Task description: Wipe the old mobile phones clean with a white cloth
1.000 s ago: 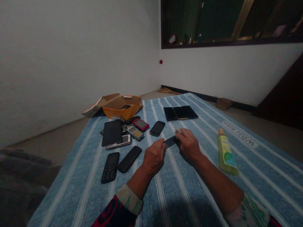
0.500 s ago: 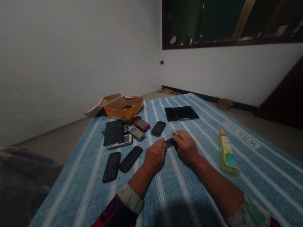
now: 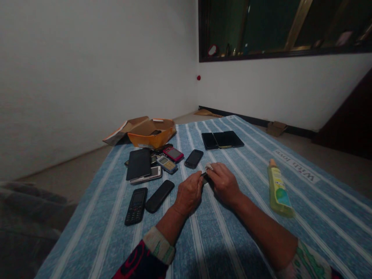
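Right hand (image 3: 223,183) has shifted along the dark flat device (image 3: 204,177) toward the left hand (image 3: 189,190), leaving a shorter strip exposed; the left hand holds its position. Striped cloth (image 3: 101,224) forms the work surface: blue, coarse in texture, banded in white. Open carton (image 3: 148,141) stands at the far left – orange wall, plain brown interior, flap folded outward. Translucent bottle (image 3: 279,192), yellow-green and tapering to a peach cap, lies at right. Three flat, glossy black slabs (image 3: 222,140) sit side by side at the far edge. Black rectangular panel (image 3: 138,164) rests over a silver-white phone (image 3: 148,175), near a red phone (image 3: 174,154) and a blue keypad phone (image 3: 166,164). Black keypad phone (image 3: 136,206) lies beside a smooth, round-ended black handset (image 3: 159,196). The device sits between the hands at center – left fingers clamped on one end, right fingers gripping a pale, crumpled wad (image 3: 209,166) against it.
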A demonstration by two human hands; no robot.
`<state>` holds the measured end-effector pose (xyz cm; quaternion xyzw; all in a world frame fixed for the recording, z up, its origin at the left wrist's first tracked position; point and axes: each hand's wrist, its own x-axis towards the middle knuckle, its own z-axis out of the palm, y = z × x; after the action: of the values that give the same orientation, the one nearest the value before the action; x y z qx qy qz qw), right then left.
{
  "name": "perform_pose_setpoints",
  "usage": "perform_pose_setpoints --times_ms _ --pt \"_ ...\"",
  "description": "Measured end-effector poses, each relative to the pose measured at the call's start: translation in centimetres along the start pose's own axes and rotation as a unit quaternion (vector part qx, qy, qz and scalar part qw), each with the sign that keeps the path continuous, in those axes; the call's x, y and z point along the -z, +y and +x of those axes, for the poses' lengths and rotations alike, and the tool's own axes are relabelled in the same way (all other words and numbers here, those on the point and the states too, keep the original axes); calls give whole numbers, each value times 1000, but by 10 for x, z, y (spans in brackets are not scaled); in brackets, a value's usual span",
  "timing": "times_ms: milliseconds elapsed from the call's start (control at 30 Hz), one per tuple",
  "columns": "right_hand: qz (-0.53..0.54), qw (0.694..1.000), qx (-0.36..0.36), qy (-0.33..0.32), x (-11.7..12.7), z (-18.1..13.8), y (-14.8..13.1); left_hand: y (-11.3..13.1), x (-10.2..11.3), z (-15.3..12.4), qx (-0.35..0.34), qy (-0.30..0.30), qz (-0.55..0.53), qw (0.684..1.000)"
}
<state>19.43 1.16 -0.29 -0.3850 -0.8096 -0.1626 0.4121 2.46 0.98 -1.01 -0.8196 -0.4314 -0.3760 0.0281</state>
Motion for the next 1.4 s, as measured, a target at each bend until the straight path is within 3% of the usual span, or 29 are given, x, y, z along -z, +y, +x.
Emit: perform_pose_setpoints --times_ms 200,500,733,967,1167,1400 --pt "-32 998 -38 23 7 -1 21 -1 -2 0 -20 17 20 999" --pt "-2 1000 12 -1 0 0 -7 3 -1 0 -14 12 10 1000" --pt "-35 999 -25 13 5 1 11 -1 -3 -2 -30 33 22 999" --pt "-15 1000 17 2 1 0 -3 3 1 1 -24 20 15 999" --pt "-40 999 -31 2 3 0 9 1 -1 0 -24 36 36 998" --pt "-59 998 -32 12 1 -3 12 0 4 -7 -1 27 36 999"
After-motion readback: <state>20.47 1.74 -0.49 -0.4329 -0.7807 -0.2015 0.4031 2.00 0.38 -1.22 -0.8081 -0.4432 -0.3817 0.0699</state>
